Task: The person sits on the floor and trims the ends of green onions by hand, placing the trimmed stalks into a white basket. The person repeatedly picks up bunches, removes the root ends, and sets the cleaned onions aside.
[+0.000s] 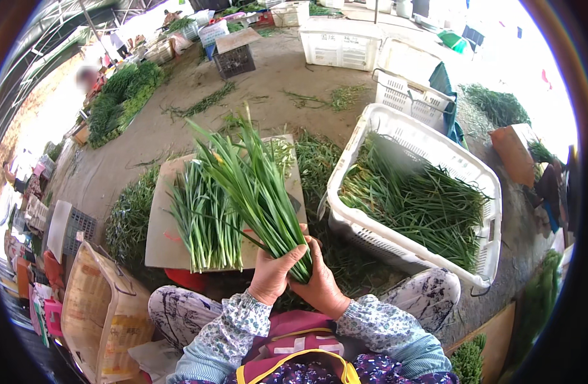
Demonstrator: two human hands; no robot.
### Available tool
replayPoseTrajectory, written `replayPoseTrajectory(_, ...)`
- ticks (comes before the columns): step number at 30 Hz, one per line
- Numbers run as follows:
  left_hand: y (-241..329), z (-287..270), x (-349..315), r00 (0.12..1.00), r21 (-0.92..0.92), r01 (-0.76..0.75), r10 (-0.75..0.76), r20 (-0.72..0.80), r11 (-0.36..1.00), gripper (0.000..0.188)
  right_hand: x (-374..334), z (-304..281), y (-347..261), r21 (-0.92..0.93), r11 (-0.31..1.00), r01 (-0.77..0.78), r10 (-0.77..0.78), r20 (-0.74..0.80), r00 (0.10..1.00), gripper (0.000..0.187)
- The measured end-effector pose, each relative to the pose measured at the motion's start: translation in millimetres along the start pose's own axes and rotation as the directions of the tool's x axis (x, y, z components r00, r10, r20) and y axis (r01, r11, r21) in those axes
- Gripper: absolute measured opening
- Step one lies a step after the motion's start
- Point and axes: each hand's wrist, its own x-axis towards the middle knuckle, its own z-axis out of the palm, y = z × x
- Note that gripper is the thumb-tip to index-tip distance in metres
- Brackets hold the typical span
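Observation:
Between my two hands I grip a bunch of long green garlic chives (pixel 259 182) near its lower end, the leaves fanning up and away to the left. My left hand (pixel 275 272) wraps it with the thumb across the front. My right hand (pixel 321 281) closes on the same bunch from the other side. Under and left of it, a trimmed pile of chives (pixel 207 221) lies on a pale board (pixel 161 237), its white-green ends toward me. The held bunch partly covers this pile and the board.
A white plastic crate (pixel 428 262) heaped with loose chives (pixel 422 205) stands at my right. Cut leaf scraps surround the board. A yellowish crate (pixel 108 313) lies tilted at the lower left. More white crates (pixel 339 45) and a green heap (pixel 124 93) are farther off.

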Motion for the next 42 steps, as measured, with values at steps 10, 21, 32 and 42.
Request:
replayPoseTrajectory(10, -21.3, -24.9, 0.6, 0.966, 0.058, 0.212, -0.218, 0.138, 0.976, 0.063, -24.2, -13.0, 24.7, 0.716, 0.246, -0.653, 0.47, 0.501, 0.726, 0.042)
replayPoseTrajectory(21, -14.4, -30.7, 0.0, 0.863, 0.056, 0.333, -0.328, 0.385, 0.941, 0.098, -15.3, -24.0, 2.1, 0.613, 0.494, -0.616, 0.31, 0.538, 0.784, 0.051)
replayPoseTrajectory(32, -14.6, -42.0, -14.8, 0.815, 0.114, 0.399, -0.409, 0.41, 0.91, 0.088, -12.0, -25.5, 4.9, 0.31, 0.704, -0.64, 0.249, 0.736, 0.63, 0.055)
replayPoseTrajectory(42, -12.0, -44.6, -16.3, 0.76, 0.253, 0.326, -0.412, 0.502, 0.911, 0.07, -16.2, -20.5, 10.1, 0.396, 0.87, -0.294, 0.013, 0.578, 0.816, 0.049)
